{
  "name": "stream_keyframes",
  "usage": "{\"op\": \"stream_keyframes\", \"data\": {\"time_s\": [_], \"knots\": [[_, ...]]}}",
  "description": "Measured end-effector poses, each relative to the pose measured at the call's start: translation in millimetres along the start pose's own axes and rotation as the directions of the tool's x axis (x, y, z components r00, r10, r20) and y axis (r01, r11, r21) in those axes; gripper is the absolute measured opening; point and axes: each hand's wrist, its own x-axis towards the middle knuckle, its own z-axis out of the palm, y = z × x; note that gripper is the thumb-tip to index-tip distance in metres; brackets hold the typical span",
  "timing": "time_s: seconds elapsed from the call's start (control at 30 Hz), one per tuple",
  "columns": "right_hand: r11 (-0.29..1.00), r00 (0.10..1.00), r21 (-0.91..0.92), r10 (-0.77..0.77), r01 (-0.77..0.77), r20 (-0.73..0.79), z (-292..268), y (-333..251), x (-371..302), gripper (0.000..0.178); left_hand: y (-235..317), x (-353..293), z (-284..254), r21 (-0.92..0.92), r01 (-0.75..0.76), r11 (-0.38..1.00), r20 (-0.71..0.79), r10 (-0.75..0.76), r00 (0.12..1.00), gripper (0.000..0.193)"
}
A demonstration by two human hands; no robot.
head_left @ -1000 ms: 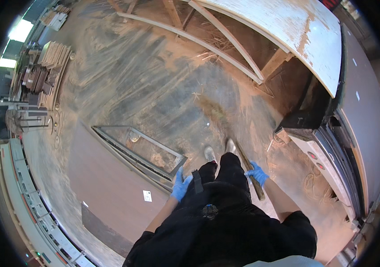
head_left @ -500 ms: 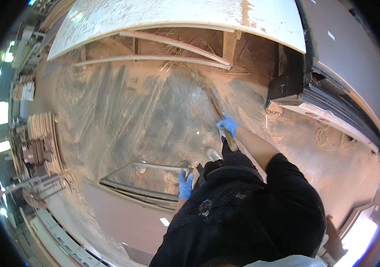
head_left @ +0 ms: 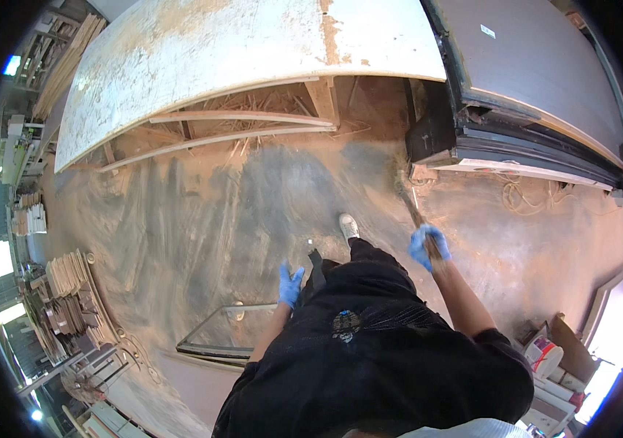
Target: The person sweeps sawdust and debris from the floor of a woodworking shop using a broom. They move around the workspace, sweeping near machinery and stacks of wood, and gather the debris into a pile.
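My right hand [head_left: 429, 247], in a blue glove, is closed round the handle of a broom [head_left: 411, 207]. The broom slants away from me, its brush end on the dusty floor by the foot of a black-sided stack of panels [head_left: 432, 140]. Out to my left, my blue-gloved left hand [head_left: 290, 286] hangs in the air with its fingers apart and nothing in it. Below that hand a dark rectangular frame [head_left: 213, 356] lies low, partly hidden by my arm.
A large white-topped worktable [head_left: 216, 58] spans the far side, with wood scraps beneath its wooden braces. Stacked wooden pieces [head_left: 70, 277] stand at the left. A coiled cord [head_left: 519, 197] lies on the right. A white bucket [head_left: 543, 355] stands at lower right.
The broom and my right hand have swung right, from before the worktable toward the panel stack. My left hand has moved up, away from the frame's corner. My body has stepped and turned.
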Motion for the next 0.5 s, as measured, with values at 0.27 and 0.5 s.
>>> {"op": "stream_keyframes", "data": {"time_s": [0.27,0.5], "knots": [[0.936,0.951,-0.341,-0.180,0.087,-0.250,105,18,214,0.010,-56,8,-42,-0.159,0.144,0.977,-0.091,-0.160,0.983,0.071],[0.912,0.998,-0.406,-0.055,0.057,0.017,76,-52,192,0.016,-33,41,-112,-0.317,0.183,0.931,-0.124,-0.232,0.965,0.069]]}}
